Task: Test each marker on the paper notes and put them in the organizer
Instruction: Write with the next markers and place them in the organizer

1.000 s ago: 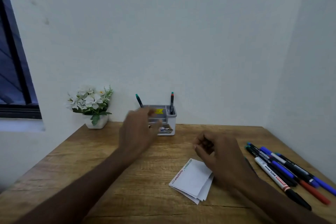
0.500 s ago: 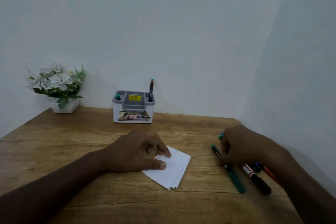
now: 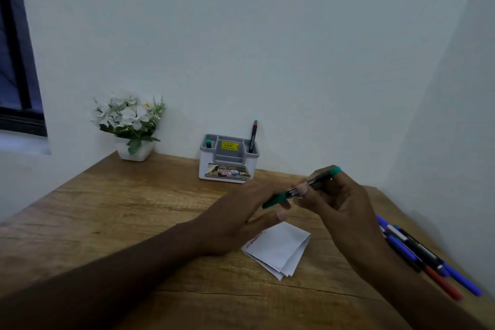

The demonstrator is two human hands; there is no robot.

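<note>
since half a second ago the right hand [image 3: 345, 211] has lifted a green-capped marker [image 3: 300, 190] off the desk [image 3: 107, 211]; the left hand [image 3: 241, 225] now pinches its cap end above the paper notes [image 3: 281, 249]. organizer [image 3: 227, 161] (two markers inside) stands by the white wall, remaining markers [image 3: 417, 252] at right.

Single head-worn, wide-angle view, looking forward and down across the wooden table [image 3: 112, 211] toward the wall corner. The organizer [image 3: 228, 159] stands at mid-distance against the back wall, near frame centre; both forearms enter from the bottom edge in front of it. A window frame [image 3: 18, 61] borders the picture far left of the organizer.
</note>
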